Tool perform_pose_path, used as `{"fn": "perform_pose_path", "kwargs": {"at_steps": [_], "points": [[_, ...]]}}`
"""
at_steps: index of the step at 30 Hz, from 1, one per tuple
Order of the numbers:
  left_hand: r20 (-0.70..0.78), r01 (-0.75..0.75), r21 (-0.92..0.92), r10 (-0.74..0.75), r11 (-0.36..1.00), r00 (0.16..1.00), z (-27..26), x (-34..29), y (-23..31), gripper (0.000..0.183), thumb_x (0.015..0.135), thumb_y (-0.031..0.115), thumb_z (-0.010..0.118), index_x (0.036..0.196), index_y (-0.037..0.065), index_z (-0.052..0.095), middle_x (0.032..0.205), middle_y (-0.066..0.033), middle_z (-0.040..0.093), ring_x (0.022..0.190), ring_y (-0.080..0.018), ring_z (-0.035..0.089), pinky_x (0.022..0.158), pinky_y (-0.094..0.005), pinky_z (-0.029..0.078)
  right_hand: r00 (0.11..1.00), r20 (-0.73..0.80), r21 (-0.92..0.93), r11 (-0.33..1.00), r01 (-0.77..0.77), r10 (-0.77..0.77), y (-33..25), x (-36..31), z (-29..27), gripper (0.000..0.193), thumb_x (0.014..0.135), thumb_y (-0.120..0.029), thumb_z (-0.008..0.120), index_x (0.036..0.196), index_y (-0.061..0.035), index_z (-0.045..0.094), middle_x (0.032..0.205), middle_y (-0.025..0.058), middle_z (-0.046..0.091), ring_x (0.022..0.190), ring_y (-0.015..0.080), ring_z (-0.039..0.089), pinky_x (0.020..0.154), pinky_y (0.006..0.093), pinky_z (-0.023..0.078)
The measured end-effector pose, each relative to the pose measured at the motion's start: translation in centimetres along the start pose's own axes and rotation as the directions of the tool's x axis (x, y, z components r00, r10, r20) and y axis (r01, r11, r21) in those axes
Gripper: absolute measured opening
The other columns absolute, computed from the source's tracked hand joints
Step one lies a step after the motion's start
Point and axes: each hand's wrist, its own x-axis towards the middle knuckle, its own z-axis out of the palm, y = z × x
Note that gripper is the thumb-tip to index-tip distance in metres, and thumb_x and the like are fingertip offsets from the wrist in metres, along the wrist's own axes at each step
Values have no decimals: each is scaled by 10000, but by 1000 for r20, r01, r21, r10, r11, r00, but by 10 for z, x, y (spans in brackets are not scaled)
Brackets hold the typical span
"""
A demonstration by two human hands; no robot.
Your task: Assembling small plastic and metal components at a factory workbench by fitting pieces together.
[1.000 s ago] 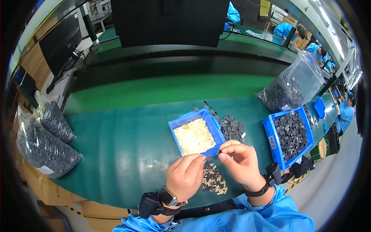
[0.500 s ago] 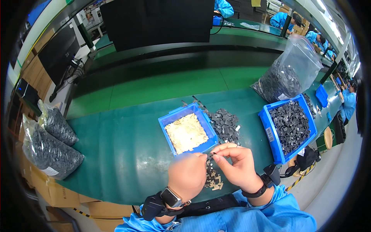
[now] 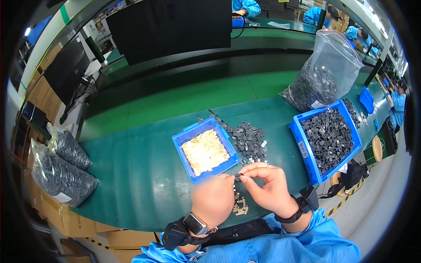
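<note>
My left hand [image 3: 212, 199] and my right hand [image 3: 270, 189] meet fingertip to fingertip over the near part of the table. Between them sits a small dark plastic part [image 3: 239, 176], pinched by the thumb and forefinger of the right. The left hand's fingertips close on its other side, though the back of that hand hides most of its fingers. Just beyond the left hand stands a blue bin [image 3: 193, 174] of thin cream-coloured pieces [image 3: 205, 151]. Loose dark plastic parts [image 3: 250, 141] are heaped beside the bin. Small tan pieces [image 3: 240, 206] lie partly hidden below my hands.
At the right, a larger blue bin [image 3: 304, 151] is full of dark parts, with a big clear bag [image 3: 313, 85] of more behind it. Two filled bags [image 3: 66, 177] stand at the table's left end. A black panel [image 3: 169, 30] hangs across the back; co-workers sit beyond.
The view has tilted a little, so the bins and bags sit slightly shifted in it. Both hands keep the same pinch on the small dark part.
</note>
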Motion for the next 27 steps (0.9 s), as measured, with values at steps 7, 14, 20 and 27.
{"fn": "perform_pose_path", "kwargs": {"at_steps": [7, 14, 20, 27], "points": [[-11, -13, -8, 13, 1000, 1000, 2, 5, 7, 164, 709, -43, 690, 866, -3, 662, 816, -113, 662, 678, -276, 652, 598, -354, 529, 992, -15, 188, 975, -118, 123, 9, -5, -7, 59, 820, -30, 723, 874, -7, 726, 914, 88, 720, 787, 111, 646, 645, 229, 464], [1, -16, -3, 16, 1000, 1000, 7, 9, 13, 164, 707, -46, 693, 863, -3, 665, 820, -115, 668, 677, -271, 654, 597, -352, 529, 998, -18, 143, 988, -63, 66, 6, -4, -15, 51, 819, -18, 714, 865, 1, 724, 903, 102, 718, 810, 149, 675, 689, 253, 503], [9, -31, 24, 31, 999, 999, 11, 10, 15, 162, 711, -36, 698, 865, 1, 664, 816, -113, 668, 670, -270, 651, 589, -352, 524, 1000, -14, 65, 998, -15, 16, 1, -3, -20, 54, 817, -4, 703, 866, 15, 718, 899, 128, 715, 829, 198, 695, 774, 295, 534], [5, -26, 16, 26, 1000, 1000, 13, 12, 19, 158, 710, -32, 703, 860, 2, 666, 814, -114, 669, 661, -272, 647, 584, -351, 523, 990, -40, 223, 967, -120, 132, 14, -10, -19, 70, 822, -23, 721, 885, 6, 727, 915, 101, 717, 781, 110, 647, 678, 237, 486]]}}
